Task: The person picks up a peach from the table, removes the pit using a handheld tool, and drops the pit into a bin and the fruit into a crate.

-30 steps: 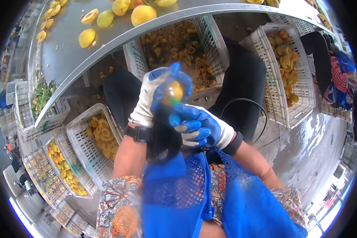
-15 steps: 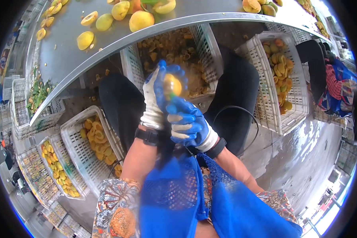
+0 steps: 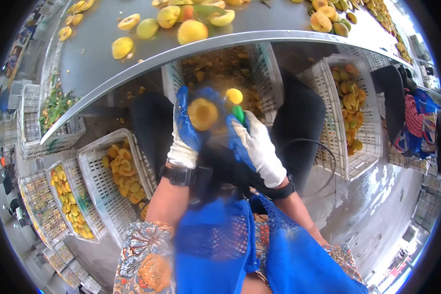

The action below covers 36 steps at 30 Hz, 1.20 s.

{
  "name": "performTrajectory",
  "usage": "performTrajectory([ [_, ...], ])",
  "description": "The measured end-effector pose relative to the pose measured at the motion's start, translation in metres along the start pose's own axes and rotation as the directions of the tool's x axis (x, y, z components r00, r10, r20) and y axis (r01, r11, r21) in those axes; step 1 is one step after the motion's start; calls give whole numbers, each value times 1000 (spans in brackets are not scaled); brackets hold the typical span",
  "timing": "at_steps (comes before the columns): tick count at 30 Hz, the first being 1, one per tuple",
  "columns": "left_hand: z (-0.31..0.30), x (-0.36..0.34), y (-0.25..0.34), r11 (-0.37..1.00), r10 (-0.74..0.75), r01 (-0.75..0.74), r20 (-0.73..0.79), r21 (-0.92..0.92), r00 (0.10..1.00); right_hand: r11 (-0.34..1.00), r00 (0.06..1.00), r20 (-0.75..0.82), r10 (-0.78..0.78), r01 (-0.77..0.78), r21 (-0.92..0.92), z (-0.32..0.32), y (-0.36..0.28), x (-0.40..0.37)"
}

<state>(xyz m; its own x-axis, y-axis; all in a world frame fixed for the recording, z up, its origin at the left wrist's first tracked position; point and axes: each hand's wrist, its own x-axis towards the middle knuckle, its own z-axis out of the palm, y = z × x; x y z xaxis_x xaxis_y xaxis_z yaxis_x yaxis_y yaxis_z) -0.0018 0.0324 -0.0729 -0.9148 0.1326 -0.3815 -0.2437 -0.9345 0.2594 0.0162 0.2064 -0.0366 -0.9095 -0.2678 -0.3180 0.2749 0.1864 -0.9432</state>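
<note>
My left hand [image 3: 185, 122], in a white and blue glove, holds a yellow peach half [image 3: 203, 114] with its hollowed cut face toward me. To its right, my right hand [image 3: 260, 149], gloved alike, grips a small tool with a green handle [image 3: 238, 114]; its working end is hidden. A round yellow piece of peach [image 3: 234, 96] shows at the tip of that handle. Both hands are over a white crate [image 3: 273, 81] between my knees, where brownish scraps lie. Blur softens the fingers of my left hand.
Ahead is a metal table [image 3: 98, 68] with a raised rim, carrying whole and halved peaches [image 3: 192, 32]. Crates of peach halves stand at my left [image 3: 95, 183] and right [image 3: 330, 142]. Leafy trimmings [image 3: 56, 109] lie at the table's left corner. Another person [image 3: 414, 115] sits far right.
My hands have moved apart. The peach, earlier enclosed between both gloves, now shows as an open half in my left hand, and the tool with a yellow piece is out to the right.
</note>
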Motion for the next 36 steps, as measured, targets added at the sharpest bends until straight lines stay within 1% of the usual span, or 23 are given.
performTrajectory([
  [1, 7, -8, 10, 999, 26, -27, 12, 37, 1000, 949, 988, -98, -118, 83, -304, 1, 0, 1],
  [3, 16, -20, 30, 990, 79, -83, 41, 114, 996, 928, 970, -162, -184, 117, -354, 3, 0, 4],
  [5, 19, -37, 57, 955, 182, -186, 39, 230, 982, 738, 966, -47, -256, 163, -654, -3, 21, 12],
  [6, 20, -51, 70, 907, 281, -289, 72, 305, 957, 538, 986, 118, -114, 161, -827, -10, 53, 15],
  [7, 19, -65, 87, 842, 371, -388, 120, 374, 921, 534, 985, 159, 62, 102, -839, -16, 85, 20],
  [9, -1, -98, 131, 618, 548, -520, 151, 590, 822, 506, 991, 77, 111, 10, -862, -11, 60, 16],
  [11, -10, -130, 151, 483, 770, -516, -62, 708, 635, 550, 998, 18, 65, -21, -835, -11, 37, 11],
  [13, -38, -161, 182, 295, 861, -212, -163, 932, 482, 544, 996, 40, 76, -7, -839, -11, 42, 12],
  [14, -47, -166, 190, 9, 865, 173, -95, 985, 492, 516, 990, 84, 113, 14, -857, -17, 59, 13],
  [15, -47, -169, 195, -276, 865, 519, -26, 809, 501, 485, 982, 123, 147, 37, -874, -19, 59, 15],
  [17, -49, -148, 197, -564, 820, 536, 349, 628, 454, 478, 982, 141, 129, 63, -876, -21, 52, 16],
  [19, 9, -110, 192, -554, 814, 354, 402, 754, 420, 535, 997, 81, -2, 69, -842, -11, 34, 12],
  [20, 31, -89, 194, -525, 811, 260, 383, 810, 442, 449, 992, 123, -21, 119, -885, -11, 37, 13],
  [21, 52, -67, 194, -219, 831, -49, 213, 974, 514, 455, 989, 142, 35, 110, -884, -12, 47, 13],
  [22, 52, -44, 212, -547, 714, 41, 441, 836, 543, 460, 984, 155, 85, 99, -882, -14, 57, 16],
  [24, 68, 5, 230, -770, 567, 215, 490, 601, 661, 482, 982, 180, 51, 134, -866, -16, 58, 17],
  [28, 45, 61, 260, -954, 210, 61, 507, 294, 836, 728, 994, -17, -112, 70, -682, -10, 9, 8],
  [31, 58, 55, 251, -848, 309, 50, 416, 527, 855, 633, 989, 81, -127, 143, -761, -22, 51, 12],
  [32, 58, 53, 251, -894, 326, 128, 426, 430, 844, 721, 989, 39, -144, 131, -680, -21, 34, 13],
  [33, 58, 49, 252, -861, 401, 197, 388, 468, 830, 690, 954, 8, -300, 223, -688, -21, 27, 14],
  [34, 35, 56, 271, -827, 444, 162, 448, 538, 776, 774, 986, -22, -168, 118, -622, -24, 11, 14],
  [35, 34, 49, 271, -683, 547, 137, 378, 717, 747, 836, 998, -47, -46, 12, -548, -27, -2, 14],
  [36, 22, 45, 285, -366, 575, -58, 275, 929, 770, 811, 991, -75, -112, 47, -583, -28, -4, 12],
])
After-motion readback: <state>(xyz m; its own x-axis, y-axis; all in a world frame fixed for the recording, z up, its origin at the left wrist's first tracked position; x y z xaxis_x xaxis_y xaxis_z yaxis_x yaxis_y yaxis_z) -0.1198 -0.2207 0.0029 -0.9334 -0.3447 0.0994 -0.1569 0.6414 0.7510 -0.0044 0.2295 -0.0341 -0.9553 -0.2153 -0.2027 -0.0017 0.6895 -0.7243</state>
